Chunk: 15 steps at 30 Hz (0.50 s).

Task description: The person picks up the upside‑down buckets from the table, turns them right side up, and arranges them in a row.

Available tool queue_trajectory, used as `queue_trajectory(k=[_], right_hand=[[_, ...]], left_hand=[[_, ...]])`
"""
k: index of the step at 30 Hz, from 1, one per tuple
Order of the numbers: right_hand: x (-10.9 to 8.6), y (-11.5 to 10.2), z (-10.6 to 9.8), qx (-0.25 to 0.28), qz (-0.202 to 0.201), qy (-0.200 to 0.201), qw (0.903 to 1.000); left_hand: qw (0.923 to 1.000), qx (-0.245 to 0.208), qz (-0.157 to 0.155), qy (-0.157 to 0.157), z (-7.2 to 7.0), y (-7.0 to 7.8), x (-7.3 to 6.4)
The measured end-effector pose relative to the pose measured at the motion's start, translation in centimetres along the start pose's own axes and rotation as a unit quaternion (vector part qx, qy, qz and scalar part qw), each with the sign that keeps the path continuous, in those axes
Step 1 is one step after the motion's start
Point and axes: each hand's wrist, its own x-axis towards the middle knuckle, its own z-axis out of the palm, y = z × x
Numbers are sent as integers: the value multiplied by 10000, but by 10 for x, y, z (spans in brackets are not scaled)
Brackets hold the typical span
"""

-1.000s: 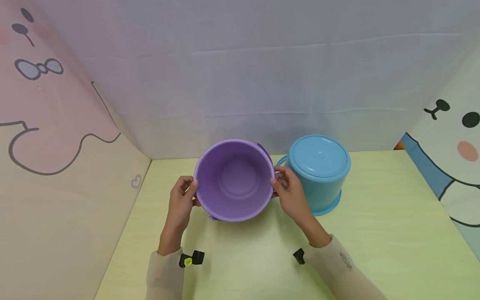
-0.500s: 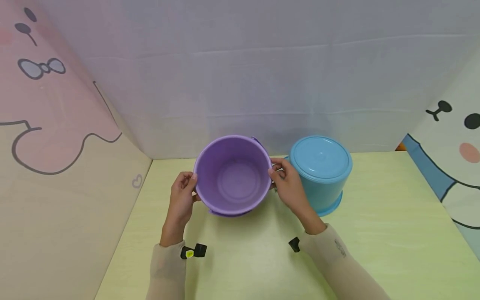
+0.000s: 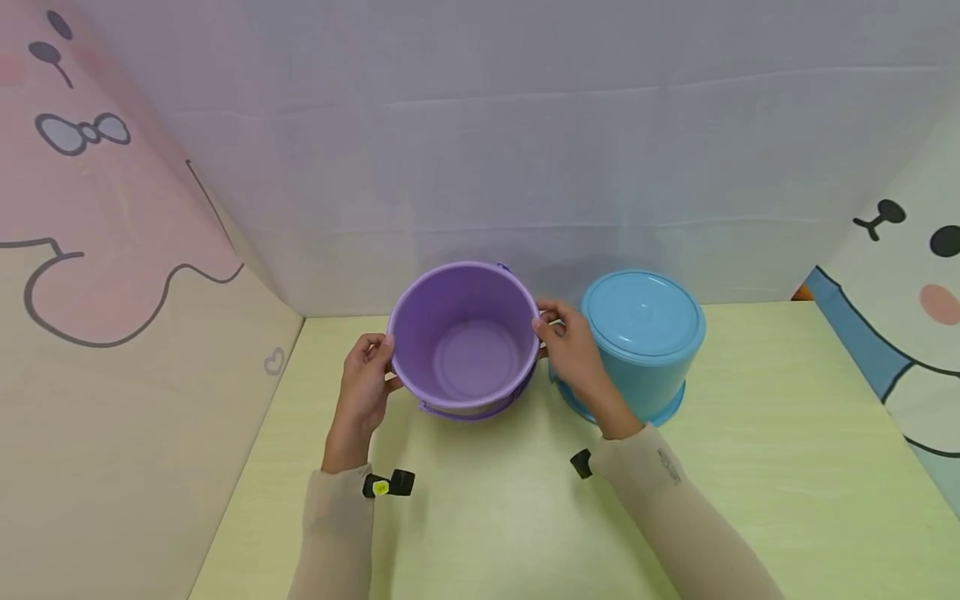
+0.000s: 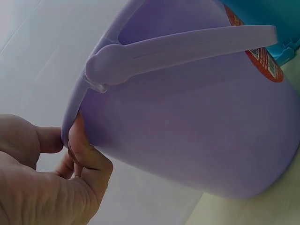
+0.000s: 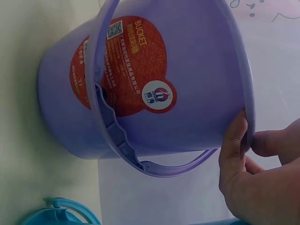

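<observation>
A purple plastic bucket [image 3: 476,358] stands mouth up near the back of the table, its inside bare. My left hand [image 3: 366,375] pinches the rim at its left side, thumb inside and fingers curled beneath the lip outside. On the opposite side my right hand [image 3: 573,354] pinches the rim the same way. The bucket's handle [image 5: 112,126] hangs down along the near wall, across a red label [image 5: 136,70] with the word BUCKET. Close beside the right hand a blue bucket [image 3: 643,333] stands upside down, its base facing up.
The pale yellow-green table [image 3: 480,517] runs back to a white cloth wall [image 3: 480,150]. Printed cartoon panels close off the left side [image 3: 135,292] and right side [image 3: 915,317]. A black wrist camera [image 3: 397,483] sits on the left sleeve.
Both hands have moved slightly toward the back wall with the purple bucket, whose mouth has shifted up in view. More of its near outer wall and handle show. The blue bucket stays put.
</observation>
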Motion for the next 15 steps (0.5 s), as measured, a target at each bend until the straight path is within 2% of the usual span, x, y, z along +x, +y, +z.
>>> queue_trajectory(k=[10,15], right_hand=[[16,-4,3,-191,115,-9,9998],[21,-8,4,-122,244,-35,9996]], left_hand=[[9993,-174,-244,240,4,1,12],[9985,-222,-375,337,5,2,17]])
